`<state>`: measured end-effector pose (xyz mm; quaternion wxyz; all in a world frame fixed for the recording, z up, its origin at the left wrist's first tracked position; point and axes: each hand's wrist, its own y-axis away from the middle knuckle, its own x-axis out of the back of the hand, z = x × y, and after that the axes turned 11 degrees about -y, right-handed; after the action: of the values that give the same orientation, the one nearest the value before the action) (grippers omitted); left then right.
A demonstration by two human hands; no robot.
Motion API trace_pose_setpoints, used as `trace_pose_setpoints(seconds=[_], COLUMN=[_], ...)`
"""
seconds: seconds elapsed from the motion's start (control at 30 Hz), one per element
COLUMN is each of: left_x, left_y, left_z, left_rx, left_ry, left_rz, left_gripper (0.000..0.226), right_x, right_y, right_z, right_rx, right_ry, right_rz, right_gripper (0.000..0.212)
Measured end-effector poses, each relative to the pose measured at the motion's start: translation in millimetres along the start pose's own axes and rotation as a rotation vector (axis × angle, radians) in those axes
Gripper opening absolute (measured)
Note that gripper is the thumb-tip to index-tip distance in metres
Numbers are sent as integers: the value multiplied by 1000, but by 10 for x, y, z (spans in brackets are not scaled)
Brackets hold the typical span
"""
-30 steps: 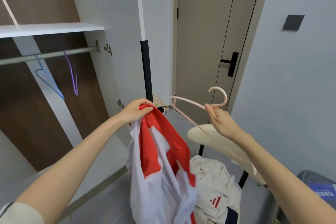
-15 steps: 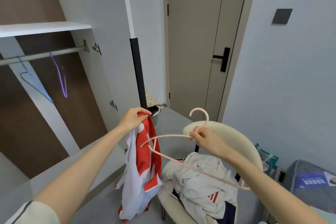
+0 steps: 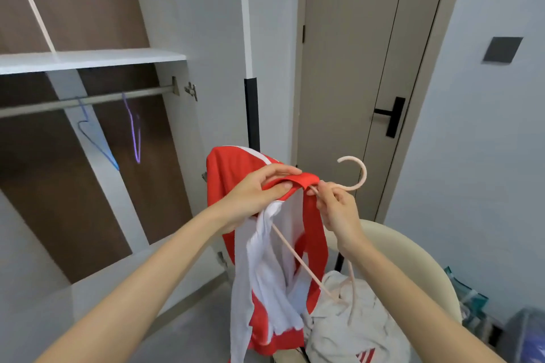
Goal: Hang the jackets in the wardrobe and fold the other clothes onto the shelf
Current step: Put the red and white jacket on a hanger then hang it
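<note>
Red and white sports cloth, thin and limp by the look of it: the jacket [image 3: 228,177] hangs in the middle of the frame, just right of the open wardrobe [image 3: 88,3], its body falling in loose folds toward the lower centre. I judge it light and soft, with no stiffness of its own and probably a little slick, so it will slide off whatever carries it unless the shoulders sit square. The collar is the firmest place to take it, and that is where I have it. My left hand [image 3: 256,194] reaches in from the lower left, forearm rising, thumb under and fingers over the red collar band, pinching it up and holding it open. My right hand [image 3: 339,209] comes from the lower right, fingers curled round the neck of the pink hanger [image 3: 364,174] just under its hook, which stands up to the right of the collar and opens to the left. One hanger arm slants down inside the open front of the jacket toward the lower centre; the other drops below my wrist. The hanger looks like slender, rigid plastic, easy to steer one-handed. Neither shoulder seems seated on it yet. The rail [image 3: 88,101] runs across the left of the frame, and a pale garment [image 3: 354,330] lies on the chair [image 3: 413,256] at lower right
</note>
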<state>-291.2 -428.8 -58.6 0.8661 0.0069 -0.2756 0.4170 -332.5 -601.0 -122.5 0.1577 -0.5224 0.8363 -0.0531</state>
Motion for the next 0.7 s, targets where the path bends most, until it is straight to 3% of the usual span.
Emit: trace_pose_setpoints(seconds=[0.1, 0.17, 0.23, 0.3, 0.37, 0.5, 0.7], left_x=[33, 128, 277, 390, 394, 354, 508], left_y=[50, 70, 73, 34, 7, -36, 124], left_z=[101, 219, 259, 225, 188, 170, -53], left_rx=[-72, -147, -298, -461, -517, -547, -326], left_ry=[-56, -169, -551, -1158, -1412, -1408, -1260], left_rz=[-25, 67, 274, 403, 423, 423, 424], left_gripper=[31, 30, 28, 38, 46, 35, 29], right_x=[-50, -46, -38, -35, -37, -73, -47], right_y=[-1, -11, -35, -60, -69, -43, -115], right_z=[-146, -259, -365, -438, -484, -484, -352], right_rx=[17, 44, 95, 159, 204, 231, 143], right_ry=[-119, -177, -212, -202, -180, -80, 63], right_rz=[-28, -19, -3, -11, -42, -158, -119], right_gripper=[52, 55, 49, 42, 40, 59, 23])
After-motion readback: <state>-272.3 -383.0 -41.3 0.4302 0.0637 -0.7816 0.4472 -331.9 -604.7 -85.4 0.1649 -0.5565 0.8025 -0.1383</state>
